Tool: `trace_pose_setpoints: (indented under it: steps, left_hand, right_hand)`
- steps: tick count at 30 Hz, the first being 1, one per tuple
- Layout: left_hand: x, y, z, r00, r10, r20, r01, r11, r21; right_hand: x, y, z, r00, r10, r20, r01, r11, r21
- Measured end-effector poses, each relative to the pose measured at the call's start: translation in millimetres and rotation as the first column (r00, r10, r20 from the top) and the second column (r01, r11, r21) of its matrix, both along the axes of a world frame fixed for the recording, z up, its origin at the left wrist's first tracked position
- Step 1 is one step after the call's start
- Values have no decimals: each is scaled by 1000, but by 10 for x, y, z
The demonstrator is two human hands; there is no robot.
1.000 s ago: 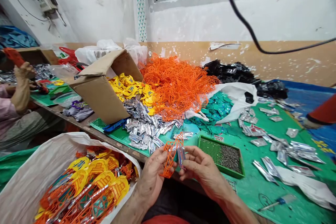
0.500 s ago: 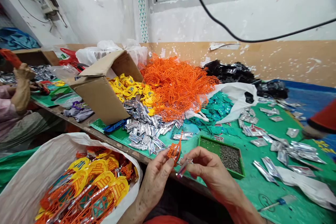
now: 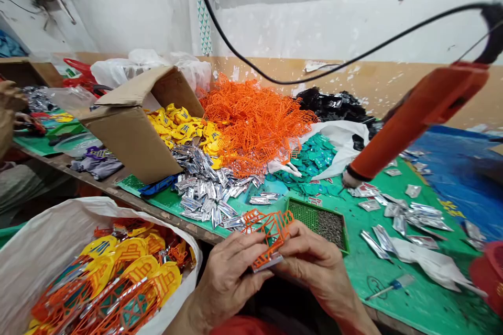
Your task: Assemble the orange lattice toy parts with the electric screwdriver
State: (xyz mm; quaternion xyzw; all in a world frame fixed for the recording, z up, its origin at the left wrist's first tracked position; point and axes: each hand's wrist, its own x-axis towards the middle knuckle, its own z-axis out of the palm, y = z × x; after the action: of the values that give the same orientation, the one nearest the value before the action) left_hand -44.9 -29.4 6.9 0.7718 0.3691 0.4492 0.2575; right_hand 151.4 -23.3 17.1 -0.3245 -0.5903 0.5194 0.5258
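Orange plastic lattice (image 3: pixel 273 230) clamped by L hand (image 3: pixel 230 282) and R hand (image 3: pixel 310 267), silver strip (image 3: pixel 267 263) at its lower edge; held just over bench (image 3: pixel 168 222) edge, I'd say, so both hands can brace it.

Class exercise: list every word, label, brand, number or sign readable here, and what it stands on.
No text is legible.
Yellow shield-shaped plastic pieces: print too blurred to read.
Silver foil pieces: red print too small to read.
Blue plastic sheet: yellow print too blurred to read.
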Motion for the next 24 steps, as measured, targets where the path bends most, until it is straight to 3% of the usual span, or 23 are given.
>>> trace_pose_setpoints:
  steps: [4, 8, 15, 24]
  left_hand:
    - [33, -23, -51, 999, -49, -18, 49, 999, 11]
    - [61, -54, -73, 993, -95, -67, 98, 994, 43]
    - [61, -74, -72, 965, -49, -257, 115, 962, 250]
    - [46, -91, -67, 951, -28, -309, 126, 945, 300]
  right_hand:
    - [26, -76, -86, 996, -79, 31, 74, 985, 155]
    - [41, -133, -152, 994, -104, 19, 98, 973, 211]
    - [38, -214, -188, 993, -116, -27, 119, 963, 241]
    - [13, -272, -281, 988, -140, -67, 148, 977, 151]
